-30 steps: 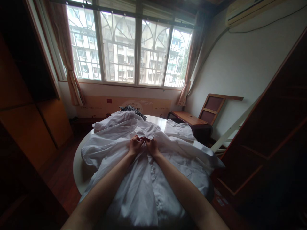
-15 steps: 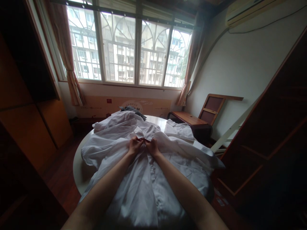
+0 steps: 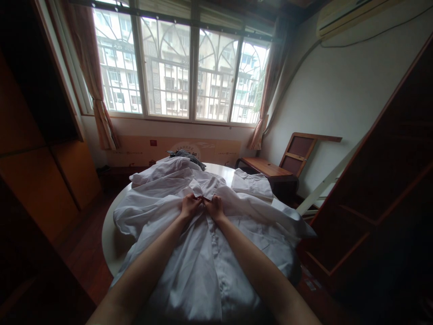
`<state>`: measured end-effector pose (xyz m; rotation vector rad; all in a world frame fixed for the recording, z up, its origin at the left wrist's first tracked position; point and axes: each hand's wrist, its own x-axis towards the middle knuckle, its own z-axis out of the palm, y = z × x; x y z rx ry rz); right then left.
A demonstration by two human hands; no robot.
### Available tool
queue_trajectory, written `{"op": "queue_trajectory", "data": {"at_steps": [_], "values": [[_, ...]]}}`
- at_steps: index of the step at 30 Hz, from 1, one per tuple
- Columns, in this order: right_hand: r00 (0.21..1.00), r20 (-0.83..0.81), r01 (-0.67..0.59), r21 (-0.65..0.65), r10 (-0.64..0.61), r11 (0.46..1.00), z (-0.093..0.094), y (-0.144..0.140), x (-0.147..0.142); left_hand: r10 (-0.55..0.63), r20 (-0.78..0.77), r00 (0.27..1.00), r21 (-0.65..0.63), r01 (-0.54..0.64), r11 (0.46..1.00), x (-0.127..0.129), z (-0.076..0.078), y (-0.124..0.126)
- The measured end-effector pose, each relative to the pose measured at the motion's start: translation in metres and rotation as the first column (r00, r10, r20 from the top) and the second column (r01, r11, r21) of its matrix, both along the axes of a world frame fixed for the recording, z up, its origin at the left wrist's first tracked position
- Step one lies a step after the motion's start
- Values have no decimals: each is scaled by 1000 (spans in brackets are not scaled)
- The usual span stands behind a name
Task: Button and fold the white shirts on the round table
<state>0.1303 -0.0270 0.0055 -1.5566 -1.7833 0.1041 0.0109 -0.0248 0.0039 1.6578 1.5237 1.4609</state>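
- Your left hand [image 3: 189,205] has its grip pinched on the front placket of the white shirt [image 3: 203,262], just below the collar [image 3: 205,186].
- Your right hand [image 3: 214,207] has its grip closed on the facing placket edge; the two hands touch.
- The shirt lies spread, front up, across the round white counter [image 3: 111,239].
- A folded white garment [image 3: 252,185] sits at the counter's far right; a striped cloth [image 3: 186,155] lies at its far edge.

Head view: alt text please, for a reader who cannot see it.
Both hands, left hand and right hand, pinch the front of a white shirt just below its collar. The shirt is spread over a round table before a barred window.
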Motion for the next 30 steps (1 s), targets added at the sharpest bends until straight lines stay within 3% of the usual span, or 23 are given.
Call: {"op": "queue_trajectory", "data": {"at_steps": [10, 15, 30], "values": [[991, 123, -44, -42, 49, 998, 6, -1, 0, 45, -116, 992, 21, -43, 999, 4, -1, 1], [994, 105, 24, -61, -17, 998, 4, -2, -3, 18, -115, 993, 1, -18, 1000, 3, -4, 3], [992, 122, 39, -47, -33, 998, 5, -5, -4, 10, -56, 998, -36, -12, 999, 5, 2, -5]]}}
